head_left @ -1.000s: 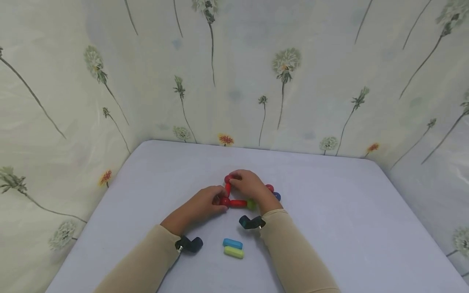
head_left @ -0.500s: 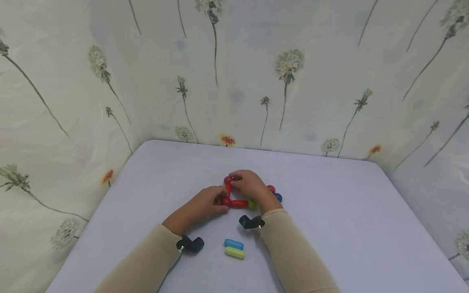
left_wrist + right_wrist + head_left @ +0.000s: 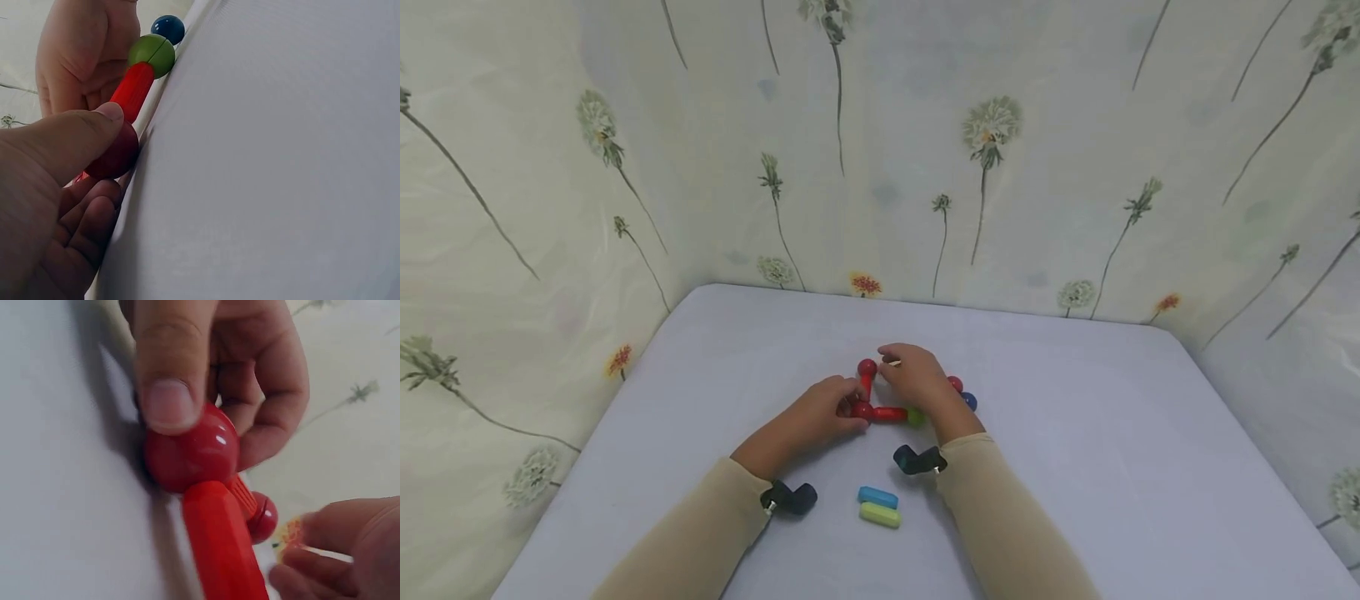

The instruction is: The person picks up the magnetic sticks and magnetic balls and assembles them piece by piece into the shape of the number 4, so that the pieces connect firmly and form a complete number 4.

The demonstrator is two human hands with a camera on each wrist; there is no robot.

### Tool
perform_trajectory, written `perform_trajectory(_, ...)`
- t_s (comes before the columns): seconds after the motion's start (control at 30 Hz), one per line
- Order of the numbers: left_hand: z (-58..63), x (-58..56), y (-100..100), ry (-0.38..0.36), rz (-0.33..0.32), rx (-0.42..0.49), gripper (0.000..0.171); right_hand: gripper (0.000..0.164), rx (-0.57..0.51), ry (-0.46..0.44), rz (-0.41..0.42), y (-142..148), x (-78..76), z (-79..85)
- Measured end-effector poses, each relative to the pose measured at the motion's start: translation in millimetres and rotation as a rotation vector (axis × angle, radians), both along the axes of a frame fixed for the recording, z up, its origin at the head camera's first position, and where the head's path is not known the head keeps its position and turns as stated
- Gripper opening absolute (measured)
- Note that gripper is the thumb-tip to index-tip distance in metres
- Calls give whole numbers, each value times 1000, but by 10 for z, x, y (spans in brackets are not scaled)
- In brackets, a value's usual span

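Observation:
My left hand [image 3: 820, 414] pinches a red ball [image 3: 190, 453] between thumb and fingers. From that ball a red rod [image 3: 891, 413] runs right to a green ball [image 3: 152, 55]. Another red rod [image 3: 867, 386] extends away from me to a far red ball [image 3: 867, 367], making a corner shape on the table. Just right of the far ball, my right hand [image 3: 917, 379] has its fingers loosely bent and apart from it, with nothing held. Past the right wrist, a second red ball [image 3: 955, 383] and a blue ball [image 3: 970, 402] are partly visible.
Closer to me, a blue rod [image 3: 877, 497] and a yellow-green rod [image 3: 880, 515] lie side by side between the forearms. The white table [image 3: 1112, 467] ends at a flower-patterned cloth backdrop [image 3: 880, 167]. Each wrist carries a small black camera.
My right hand has let go of the far red ball and moved slightly right. The left hand keeps its hold on the corner ball.

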State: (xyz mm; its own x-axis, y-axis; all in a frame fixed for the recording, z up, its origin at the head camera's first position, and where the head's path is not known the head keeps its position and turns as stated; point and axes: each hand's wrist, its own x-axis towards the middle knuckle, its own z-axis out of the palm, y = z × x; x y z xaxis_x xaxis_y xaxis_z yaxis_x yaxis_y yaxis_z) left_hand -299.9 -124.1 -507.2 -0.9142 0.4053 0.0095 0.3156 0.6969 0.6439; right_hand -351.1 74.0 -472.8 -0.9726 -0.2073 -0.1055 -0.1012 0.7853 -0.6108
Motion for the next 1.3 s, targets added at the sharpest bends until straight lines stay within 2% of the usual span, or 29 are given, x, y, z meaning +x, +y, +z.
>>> perform_trajectory(0.23,-20,-8,-1,5,7,-2,39,31,-60,167,-43,-22,265,90)
perform_trajectory(0.4,-35,-27,-21,24,2,15,40,27,-100,209,4,-47,437,193)
perform_trajectory(0.57,-50,-27,-29,35,-22,27,35,22,-94,194,173,-15,623,258)
perform_trajectory(0.77,-70,-14,-18,85,-38,14,25,13,12,168,382,17,821,219)
perform_trajectory(0.83,-63,-4,-16,74,-33,22,25,13,54,155,450,5,867,213)
perform_trajectory(0.97,-36,15,-9,2,-12,45,30,20,102,98,573,-28,951,228)
perform_trajectory(1.1,-23,22,5,-45,6,38,36,24,111,27,627,-40,1024,240)
perform_trajectory(1.3,-22,12,14,-67,8,47,35,25,128,-37,644,-14,1106,258)
